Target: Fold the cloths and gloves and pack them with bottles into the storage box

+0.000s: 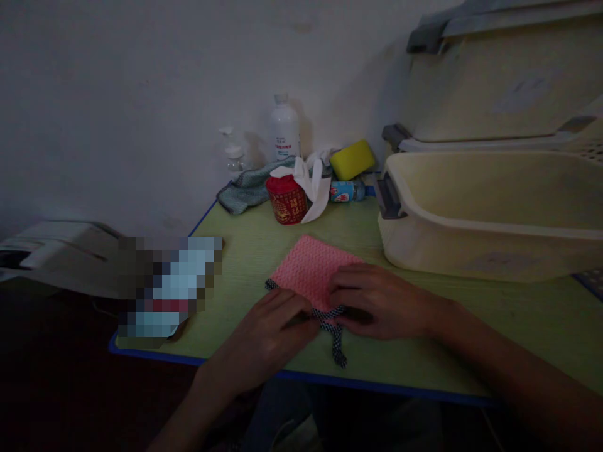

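Green tabletop (245, 263): on the near side of the red tissue roll (288, 204) I see pink cloth (308, 263), left hand (271, 333) pinching its checked trim (338, 345), right hand (377, 298) curled over the cloth, pinch unclear; uneven pulling might bunch that edge.

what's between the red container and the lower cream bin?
In the head view, white tissue-like material, then a blue-labelled bottle lying on its side, with a yellow sponge just above it in the picture.

Your left hand (277, 323) and right hand (370, 298) nearly meet, fingers curled inward; your left forearm (200, 398) and right forearm (509, 358) slant together.
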{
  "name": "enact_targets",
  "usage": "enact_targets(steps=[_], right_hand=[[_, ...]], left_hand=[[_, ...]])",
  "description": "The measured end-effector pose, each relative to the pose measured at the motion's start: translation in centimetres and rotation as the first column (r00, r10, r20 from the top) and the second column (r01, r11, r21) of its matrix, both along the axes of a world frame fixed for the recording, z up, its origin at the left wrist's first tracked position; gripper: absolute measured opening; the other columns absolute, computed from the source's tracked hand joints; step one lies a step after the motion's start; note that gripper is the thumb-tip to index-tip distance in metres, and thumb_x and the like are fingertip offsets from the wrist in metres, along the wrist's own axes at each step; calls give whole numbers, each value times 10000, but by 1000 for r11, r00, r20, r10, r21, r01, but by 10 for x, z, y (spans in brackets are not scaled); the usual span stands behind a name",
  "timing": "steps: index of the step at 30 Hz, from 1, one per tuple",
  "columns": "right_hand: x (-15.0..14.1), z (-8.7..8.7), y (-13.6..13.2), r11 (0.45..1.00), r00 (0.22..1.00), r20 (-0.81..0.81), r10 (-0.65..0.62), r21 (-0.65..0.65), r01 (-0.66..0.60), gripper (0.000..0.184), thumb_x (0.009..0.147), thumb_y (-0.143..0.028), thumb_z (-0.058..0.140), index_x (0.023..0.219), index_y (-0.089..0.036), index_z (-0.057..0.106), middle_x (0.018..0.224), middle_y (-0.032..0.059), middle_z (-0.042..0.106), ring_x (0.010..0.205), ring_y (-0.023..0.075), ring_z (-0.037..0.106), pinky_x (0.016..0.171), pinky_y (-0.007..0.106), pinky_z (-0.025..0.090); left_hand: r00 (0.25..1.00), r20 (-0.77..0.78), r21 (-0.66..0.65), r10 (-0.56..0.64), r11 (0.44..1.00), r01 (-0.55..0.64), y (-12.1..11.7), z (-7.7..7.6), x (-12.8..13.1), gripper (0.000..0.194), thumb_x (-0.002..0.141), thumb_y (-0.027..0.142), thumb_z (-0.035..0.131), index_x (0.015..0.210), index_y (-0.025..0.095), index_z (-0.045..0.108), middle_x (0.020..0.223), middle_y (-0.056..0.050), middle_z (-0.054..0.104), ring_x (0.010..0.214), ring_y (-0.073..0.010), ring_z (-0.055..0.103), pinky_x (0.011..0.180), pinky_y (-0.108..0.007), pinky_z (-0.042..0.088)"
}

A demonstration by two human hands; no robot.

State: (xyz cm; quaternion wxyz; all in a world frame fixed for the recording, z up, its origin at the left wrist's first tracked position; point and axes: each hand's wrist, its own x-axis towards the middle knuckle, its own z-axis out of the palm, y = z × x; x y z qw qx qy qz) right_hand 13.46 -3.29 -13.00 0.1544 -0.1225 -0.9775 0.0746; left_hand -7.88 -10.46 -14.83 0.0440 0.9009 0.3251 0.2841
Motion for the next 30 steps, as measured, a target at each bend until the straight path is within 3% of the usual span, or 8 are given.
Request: enact_targets(steps=[7,12,16,21,25,30], right_hand=[[-1,-2,1,998,996,-90,27,54,-22,230,906,-198,428,845,-131,638,819,72,634,792,156,557,701,283,449],[-2,-3,0,999,980,-200,-13,33,20,215,915,-192,413,911,-132,620,850,75,646,816,154,578,713,278,465],[-1,-2,1,1000,971,-237,-8,7,10,154,886,-165,455,891,-129,605,830,76,637,804,156,576,705,273,463],[-2,0,0,1000,992,-124,-23,0,24,109,858,-128,478,834,-130,584,777,64,627,723,145,553,644,252,447],[-3,1,0,999,1000,-24,-6,54,7,171,847,-70,454,859,-155,603,873,59,653,809,155,570,711,273,454],[-2,3,0,1000,1000,-7,18,7,-18,185,844,-93,458,857,-146,634,885,63,649,842,163,577,725,275,463]], left_hand=[[999,-7,66,32,997,-32,2,-3,2,99,881,97,488,895,137,578,824,-29,614,773,-136,542,693,-291,465],[998,-39,202,51,979,-42,2,4,6,98,865,66,494,862,117,578,794,-33,625,737,-137,544,650,-280,460],[992,-90,204,90,976,-70,2,4,7,105,864,89,505,811,119,591,777,-37,632,711,-138,553,634,-282,462],[990,-122,247,67,968,-35,2,6,7,200,911,107,411,892,109,611,872,-69,668,788,-149,587,701,-285,499],[988,-135,268,70,963,-32,1,5,6,277,927,108,349,870,107,621,864,-83,673,787,-153,600,714,-285,520],[981,-178,148,83,987,-57,4,-1,4,181,892,86,430,865,108,608,875,-70,651,793,-152,591,713,-279,534]])
